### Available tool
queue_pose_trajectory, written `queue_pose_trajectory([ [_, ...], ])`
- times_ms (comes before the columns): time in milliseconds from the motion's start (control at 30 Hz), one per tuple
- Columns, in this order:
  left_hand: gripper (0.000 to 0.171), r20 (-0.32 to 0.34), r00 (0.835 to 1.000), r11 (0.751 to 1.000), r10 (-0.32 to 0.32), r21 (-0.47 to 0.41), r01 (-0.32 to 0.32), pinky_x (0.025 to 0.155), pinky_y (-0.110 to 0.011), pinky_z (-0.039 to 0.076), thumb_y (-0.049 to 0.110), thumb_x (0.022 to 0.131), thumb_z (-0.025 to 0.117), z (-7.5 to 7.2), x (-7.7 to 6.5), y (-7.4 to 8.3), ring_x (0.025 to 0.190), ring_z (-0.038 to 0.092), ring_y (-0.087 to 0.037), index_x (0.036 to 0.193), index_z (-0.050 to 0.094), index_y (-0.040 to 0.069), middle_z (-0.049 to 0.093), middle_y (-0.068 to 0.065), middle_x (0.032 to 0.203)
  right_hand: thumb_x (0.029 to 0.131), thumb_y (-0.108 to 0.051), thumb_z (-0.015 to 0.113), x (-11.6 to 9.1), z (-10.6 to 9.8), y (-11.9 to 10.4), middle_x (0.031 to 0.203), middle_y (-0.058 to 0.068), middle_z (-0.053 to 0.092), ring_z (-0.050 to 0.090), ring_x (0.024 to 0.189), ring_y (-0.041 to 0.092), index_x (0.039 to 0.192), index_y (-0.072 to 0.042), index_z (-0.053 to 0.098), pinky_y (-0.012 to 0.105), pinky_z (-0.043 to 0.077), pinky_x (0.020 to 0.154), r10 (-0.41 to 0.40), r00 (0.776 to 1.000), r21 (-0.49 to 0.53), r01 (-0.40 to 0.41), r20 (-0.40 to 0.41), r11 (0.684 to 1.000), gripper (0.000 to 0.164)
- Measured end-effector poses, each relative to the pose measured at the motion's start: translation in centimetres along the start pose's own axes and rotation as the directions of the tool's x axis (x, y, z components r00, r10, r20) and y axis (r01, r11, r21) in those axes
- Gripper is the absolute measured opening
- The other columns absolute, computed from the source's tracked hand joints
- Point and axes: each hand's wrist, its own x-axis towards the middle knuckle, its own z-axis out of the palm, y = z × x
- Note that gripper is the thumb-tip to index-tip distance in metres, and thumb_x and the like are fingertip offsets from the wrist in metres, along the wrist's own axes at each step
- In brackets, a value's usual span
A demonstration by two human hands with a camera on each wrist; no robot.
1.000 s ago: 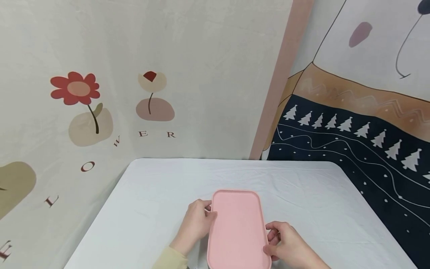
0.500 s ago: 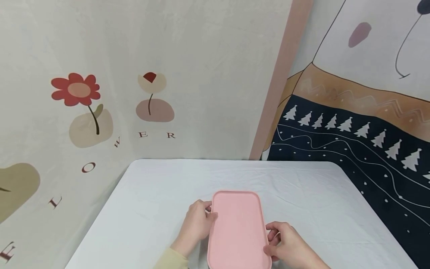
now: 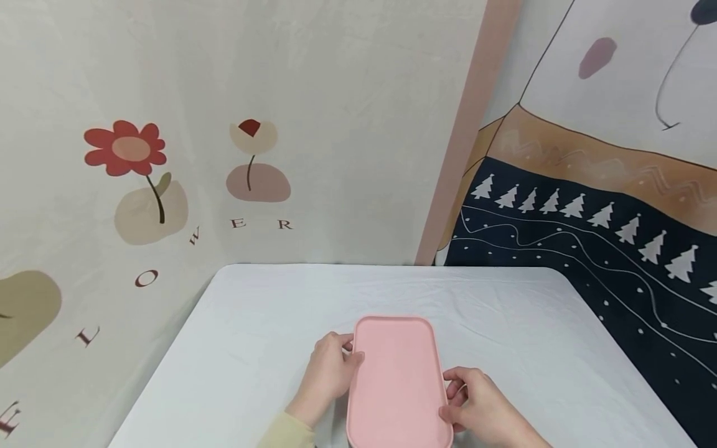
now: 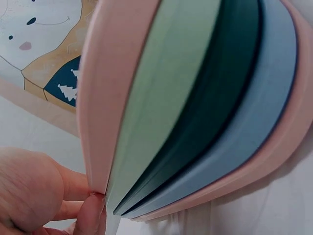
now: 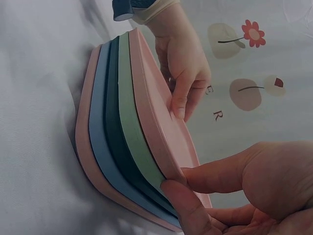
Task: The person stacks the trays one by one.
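Note:
A pink rectangular tray with rounded corners and a raised rim lies on top of a stack. Below it in the right wrist view come a light green tray, a dark teal tray, a blue tray and another pink tray at the bottom. My left hand pinches the top pink tray's left edge, thumb over the rim. Lower on the opposite side, my right hand grips the right edge, with thumb and a finger at the rim. The tray's near end runs out of the head view.
The stack stands on a table with a white cloth. Behind the table hangs a pale curtain printed with flowers and letters. A dark cloth with white tree prints hangs at the right.

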Motion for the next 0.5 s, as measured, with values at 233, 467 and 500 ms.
queue_pose_trajectory([
  [233, 0.043, 0.046, 0.999, 0.998, 0.000, -0.069, 0.004, 0.058, -0.024, 0.056, 0.014, 0.098, 0.075, 0.15, -0.22, -0.22, 0.078, 0.064, -0.012, 0.132, 0.066, -0.010, 0.064, -0.006, 0.105, 0.084, 0.007, 0.079, 0.28, -0.63, 0.45, 0.092, 0.010, 0.058, 0.062, 0.080, 0.025, 0.131, 0.025, 0.050, 0.039, 0.064, 0.061, 0.028, 1.000, -0.002, -0.028, 0.006, 1.000, 0.058],
  [467, 0.038, 0.067, 0.995, 0.990, 0.074, -0.124, -0.066, 0.058, -0.027, 0.059, 0.008, 0.096, 0.074, -0.26, -0.37, -0.36, 0.082, 0.070, -0.018, 0.128, 0.068, -0.011, 0.069, -0.008, 0.105, 0.088, 0.001, 0.080, 0.10, -0.96, 0.81, 0.090, 0.011, 0.059, 0.065, 0.077, 0.025, 0.132, 0.022, 0.051, 0.041, 0.064, 0.061, 0.075, 0.997, 0.008, -0.075, 0.016, 0.997, 0.057],
  [500, 0.038, 0.046, 0.995, 0.990, 0.089, -0.110, -0.084, 0.060, -0.027, 0.059, 0.010, 0.096, 0.075, -0.36, -0.27, -0.40, 0.084, 0.071, -0.018, 0.128, 0.069, -0.009, 0.070, -0.008, 0.106, 0.089, -0.001, 0.079, 0.12, -1.02, 0.76, 0.092, 0.011, 0.060, 0.066, 0.078, 0.024, 0.133, 0.022, 0.050, 0.040, 0.064, 0.061, 0.058, 0.998, -0.002, -0.058, 0.014, 0.998, 0.058],
])
